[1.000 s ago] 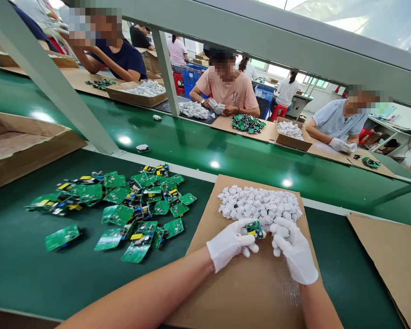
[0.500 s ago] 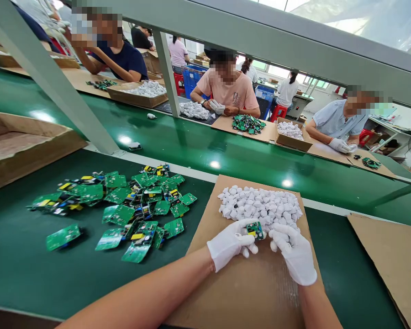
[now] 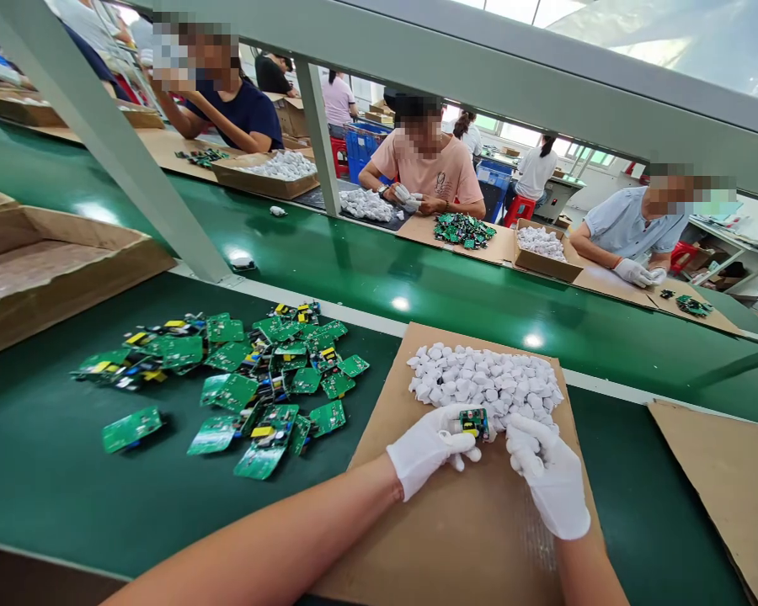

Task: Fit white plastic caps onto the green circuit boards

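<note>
Green conveyor-belt workbench (image 3: 50, 471) in a busy assembly room, with other people sitting across the belt at their own piles. On the near side lies a flat brown cardboard sheet (image 3: 455, 530), and at its far end sits a heap of small white plastic shells (image 3: 486, 379). Both of the person's hands wear white gloves. Left hand (image 3: 426, 448) has its fingers curled around a small green circuit board (image 3: 475, 421), held right at the near edge of the heap. Right hand (image 3: 547, 475) is touching the heap just beside it, fingers bent, but can't tell what it grips. Off to the left, a loose scatter of green circuit boards (image 3: 246, 379) covers the belt.
</note>
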Available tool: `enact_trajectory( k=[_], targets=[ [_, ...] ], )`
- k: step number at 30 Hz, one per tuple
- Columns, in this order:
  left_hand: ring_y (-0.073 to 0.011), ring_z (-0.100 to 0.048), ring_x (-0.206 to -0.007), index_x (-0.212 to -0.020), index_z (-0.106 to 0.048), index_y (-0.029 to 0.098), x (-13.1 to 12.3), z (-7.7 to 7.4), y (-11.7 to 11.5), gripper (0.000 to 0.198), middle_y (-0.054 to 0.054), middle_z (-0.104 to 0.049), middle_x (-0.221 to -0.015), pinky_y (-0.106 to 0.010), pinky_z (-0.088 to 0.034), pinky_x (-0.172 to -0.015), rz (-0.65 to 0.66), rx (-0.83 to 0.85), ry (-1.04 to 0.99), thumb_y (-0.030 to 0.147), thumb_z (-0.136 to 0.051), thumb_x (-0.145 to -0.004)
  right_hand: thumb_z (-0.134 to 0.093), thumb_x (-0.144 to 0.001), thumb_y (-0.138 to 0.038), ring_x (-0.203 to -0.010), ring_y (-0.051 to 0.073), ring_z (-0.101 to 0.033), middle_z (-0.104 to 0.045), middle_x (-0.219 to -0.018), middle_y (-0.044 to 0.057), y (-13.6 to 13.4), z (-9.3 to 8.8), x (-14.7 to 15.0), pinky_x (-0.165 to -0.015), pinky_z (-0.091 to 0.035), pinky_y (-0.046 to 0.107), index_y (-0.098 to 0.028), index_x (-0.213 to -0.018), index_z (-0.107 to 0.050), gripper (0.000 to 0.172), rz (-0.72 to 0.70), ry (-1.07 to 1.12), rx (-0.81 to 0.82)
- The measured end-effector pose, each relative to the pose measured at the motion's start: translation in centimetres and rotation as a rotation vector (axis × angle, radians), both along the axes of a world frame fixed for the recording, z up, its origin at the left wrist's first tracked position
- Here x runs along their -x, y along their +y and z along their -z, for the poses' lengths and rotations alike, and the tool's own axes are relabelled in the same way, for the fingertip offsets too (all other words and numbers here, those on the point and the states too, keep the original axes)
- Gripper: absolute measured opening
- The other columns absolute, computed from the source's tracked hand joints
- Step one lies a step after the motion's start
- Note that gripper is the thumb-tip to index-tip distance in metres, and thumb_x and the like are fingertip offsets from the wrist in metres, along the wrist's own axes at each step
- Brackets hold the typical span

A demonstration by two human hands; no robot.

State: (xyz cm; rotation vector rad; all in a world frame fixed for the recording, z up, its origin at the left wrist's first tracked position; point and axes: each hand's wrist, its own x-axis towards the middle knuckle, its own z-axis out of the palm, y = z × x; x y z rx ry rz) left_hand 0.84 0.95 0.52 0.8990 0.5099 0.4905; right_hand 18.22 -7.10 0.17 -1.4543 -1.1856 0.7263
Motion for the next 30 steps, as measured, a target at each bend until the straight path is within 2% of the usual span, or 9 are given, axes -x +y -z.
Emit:
enact_trajectory(
  k=[2,4,7,10,13,17,22,25,30],
  targets=[
    [-0.0120,-0.060,-0.069,-0.112,-0.055,0.017,0.0,0.1,-0.1,0.053,-0.012,-0.061,-0.103,-0.020,-0.044,-0.055,-0.003,0.072,-0.018,0.030,-0.070,-0.064,-0.056,-0.080,-0.028,-0.065,0.015,-0.060,-0.063,-0.091,0.006,-0.1,0.0,0.0,-0.054,-0.052,0.029,-0.022,-0.106,-0.063,0.027,-0.085,-0.096,-0.030],
    [-0.0128,-0.061,-0.072,-0.114,-0.054,0.017,-0.1,0.3,-0.2,0.055,-0.013,-0.061,-0.103,-0.022,-0.046,-0.059,-0.014,0.127,-0.029,0.029,-0.071,-0.063,-0.051,-0.084,-0.028,-0.066,0.014,-0.061,-0.062,-0.101,0.007,-0.1,-0.2,0.2,-0.058,-0.054,0.030,-0.024,-0.110,-0.061,0.028,-0.143,-0.163,-0.007],
    [-0.0128,-0.061,-0.071,-0.113,-0.054,0.016,-0.1,0.4,-0.2,0.056,-0.013,-0.062,-0.101,-0.023,-0.046,-0.060,-0.035,0.151,-0.019,0.029,-0.072,-0.062,-0.051,-0.083,-0.026,-0.072,0.016,-0.064,-0.066,-0.091,0.006,0.0,-0.5,0.8,-0.063,-0.055,0.029,-0.022,-0.117,-0.054,0.034,-0.114,-0.207,0.008],
    [-0.0141,-0.061,-0.074,-0.114,-0.055,0.016,-0.1,0.4,-0.3,0.058,-0.011,-0.062,-0.099,-0.024,-0.047,-0.062,-0.029,0.124,-0.002,0.032,-0.073,-0.061,-0.056,-0.079,-0.024,-0.076,0.018,-0.065,-0.068,-0.085,0.005,0.2,-0.8,1.7,-0.061,-0.054,0.026,-0.020,-0.103,-0.057,0.024,-0.025,-0.278,-0.013],
    [-0.0159,-0.061,-0.079,-0.117,-0.053,0.017,-0.2,0.6,-0.5,0.061,-0.010,-0.062,-0.098,-0.025,-0.046,-0.064,-0.028,0.056,0.006,0.033,-0.072,-0.061,-0.055,-0.078,-0.024,-0.065,0.016,-0.064,-0.067,-0.073,0.004,0.4,-0.9,2.2,-0.053,-0.051,0.024,-0.019,-0.086,-0.059,0.010,0.002,-0.391,-0.076],
    [-0.0173,-0.059,-0.083,-0.122,-0.051,0.018,-0.4,1.1,-0.9,0.059,-0.009,-0.062,-0.100,-0.025,-0.045,-0.064,-0.093,-0.104,0.019,0.030,-0.067,-0.066,-0.056,-0.079,-0.023,-0.056,0.013,-0.059,-0.063,-0.065,0.001,0.4,-0.1,2.1,-0.051,-0.048,0.023,-0.019,-0.086,-0.058,0.009,0.016,-0.529,-0.137],
    [-0.0172,-0.057,-0.085,-0.123,-0.052,0.019,-0.3,1.3,-1.6,0.054,-0.005,-0.064,-0.102,-0.030,-0.045,-0.080,-0.157,-0.424,0.225,0.019,-0.059,-0.070,-0.051,-0.079,-0.015,-0.056,0.012,-0.056,-0.062,-0.065,0.000,0.5,0.7,2.1,-0.058,-0.047,0.024,-0.019,-0.091,-0.059,0.015,-0.011,-0.748,-0.243],
    [-0.0152,-0.058,-0.077,-0.124,-0.050,0.019,-0.4,1.1,-1.6,0.052,-0.005,-0.065,-0.095,-0.027,-0.048,-0.069,-0.121,-0.323,0.190,0.024,-0.057,-0.073,-0.051,-0.079,-0.014,-0.064,0.014,-0.059,-0.062,-0.070,0.002,0.6,0.3,2.3,-0.061,-0.048,0.025,-0.021,-0.092,-0.062,0.018,-0.004,-0.810,-0.256],
    [-0.0137,-0.061,-0.075,-0.112,-0.058,0.017,-0.5,0.7,-0.9,0.044,-0.009,-0.064,-0.097,-0.025,-0.048,-0.066,-0.041,0.004,0.020,0.034,-0.062,-0.072,-0.055,-0.079,-0.023,-0.100,0.024,-0.056,-0.056,-0.112,0.009,0.9,-0.2,2.2,-0.078,-0.051,0.035,-0.025,-0.117,-0.057,0.038,-0.048,-0.781,-0.145]
  ],
)
